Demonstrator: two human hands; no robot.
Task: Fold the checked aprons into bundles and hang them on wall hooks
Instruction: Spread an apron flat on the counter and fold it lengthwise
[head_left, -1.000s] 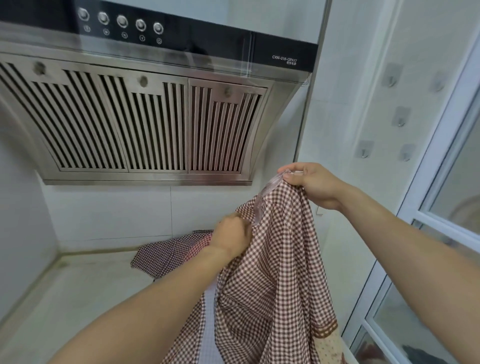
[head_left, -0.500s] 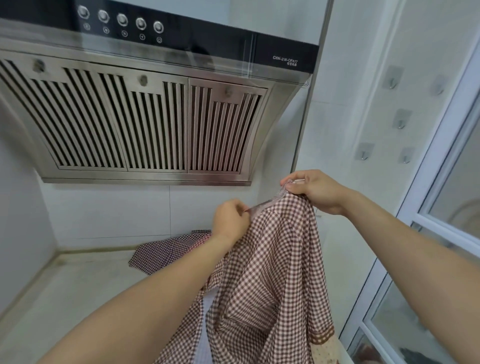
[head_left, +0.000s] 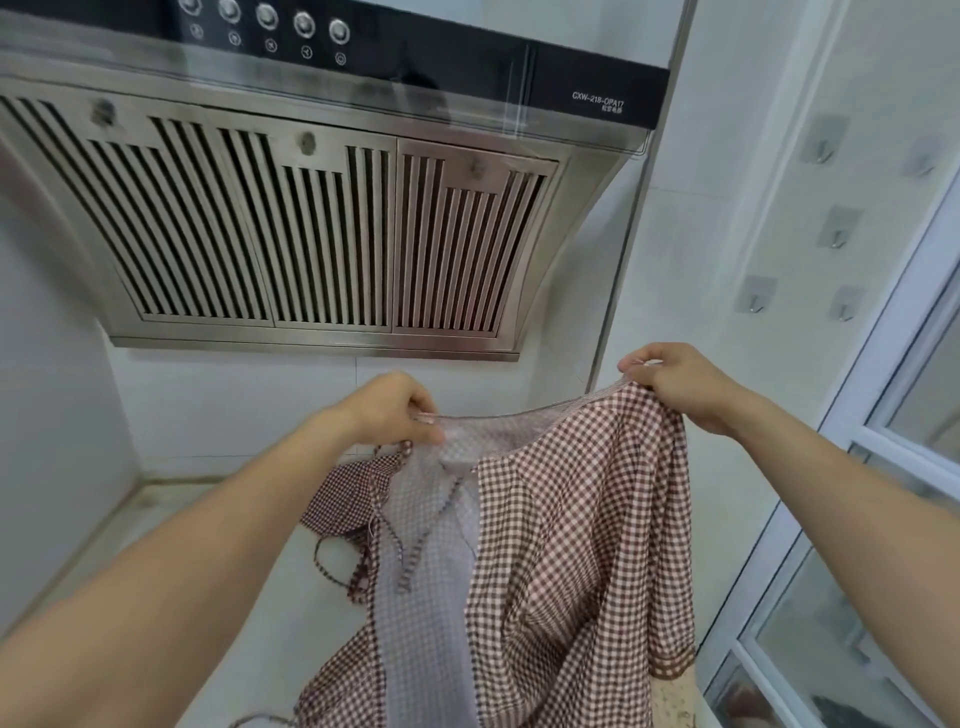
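A brown-and-white checked apron (head_left: 571, 530) hangs in front of me, held up by its top hem. My left hand (head_left: 395, 410) pinches the hem's left end and my right hand (head_left: 670, 382) pinches its right end, so the edge is stretched between them. Its pale inner side and a loose strap (head_left: 421, 545) show in the middle. A second, darker checked apron (head_left: 343, 493) lies crumpled on the counter behind the first. Several clear adhesive wall hooks (head_left: 836, 228) are stuck on the white tiled wall at the upper right, all bare.
A steel range hood (head_left: 311, 223) with slatted vents juts out overhead at the left. The pale counter (head_left: 218, 561) runs below it into the corner. A white-framed glass door (head_left: 883, 519) stands at the right.
My hands have drawn apart along the apron's top hem, left hand moving left and up, spreading the bunched fabric open. The view has tilted slightly.
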